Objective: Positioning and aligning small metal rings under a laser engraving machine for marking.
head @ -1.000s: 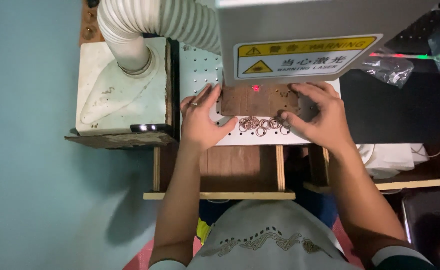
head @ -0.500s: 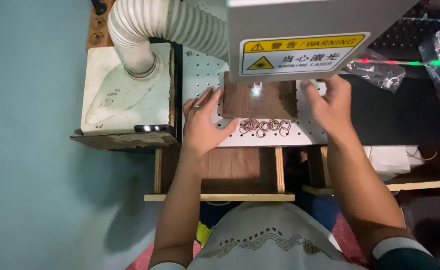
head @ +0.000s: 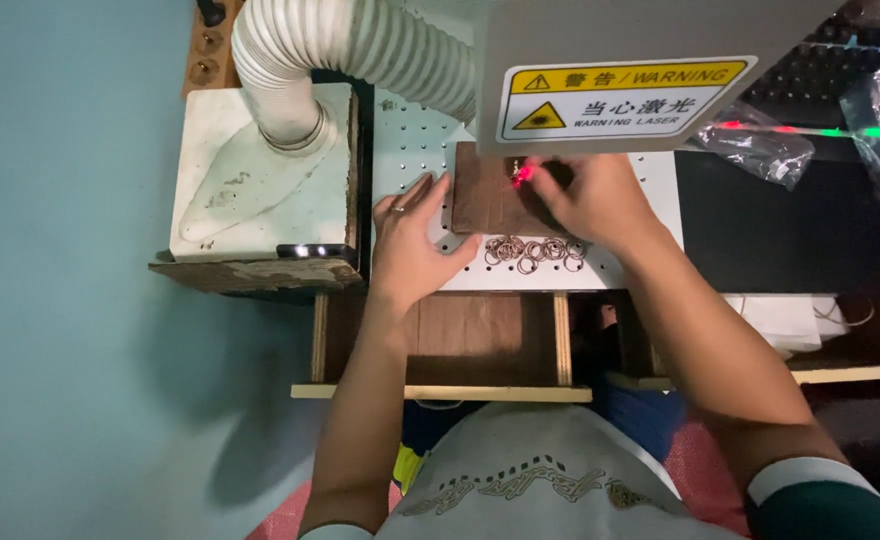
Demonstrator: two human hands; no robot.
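A brown wooden board [head: 485, 200] lies on a white perforated plate [head: 410, 150] under a grey laser head [head: 650, 60]. My left hand [head: 412, 240] lies flat on the plate, fingers apart, its fingertips against the board's left edge. My right hand [head: 590, 200] reaches over the board, with its fingertips pinched on a small metal ring [head: 516, 172] where a red light spot glows. A cluster of several small metal rings [head: 535, 250] sits on the plate just in front of the board, between my hands.
A white ribbed hose [head: 360, 45] runs into a worn white box [head: 260, 180] at the left. Crumpled clear plastic bags [head: 760, 145] lie on a dark surface at the right. A wooden frame [head: 440, 392] lies below the plate.
My right hand has moved from the board's right edge to its middle under the laser head. The glow there has turned from whitish to red. My left hand has stayed put.
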